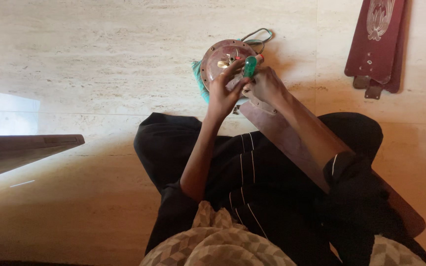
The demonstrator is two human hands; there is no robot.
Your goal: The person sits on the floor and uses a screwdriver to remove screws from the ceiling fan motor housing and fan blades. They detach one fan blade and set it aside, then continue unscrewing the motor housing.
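Note:
A round brown fan motor [217,58] lies on the stone floor in front of me, on top of a teal cloth [199,81]. My right hand [267,84] is closed around a screwdriver with a green handle [249,67], held at the motor's right edge. My left hand [223,91] rests on the motor's near rim, fingers pinching at the spot where the blade bracket meets it. A long brown fan blade [292,140] runs from the motor back across my lap. The screwdriver's tip is hidden behind my fingers.
A stack of maroon fan blades [378,44] lies on the floor at the far right. Another dark brown blade [25,148] juts in from the left edge. A looped wire [258,33] comes off the motor's far side. My dark-trousered legs [252,187] fill the lower centre.

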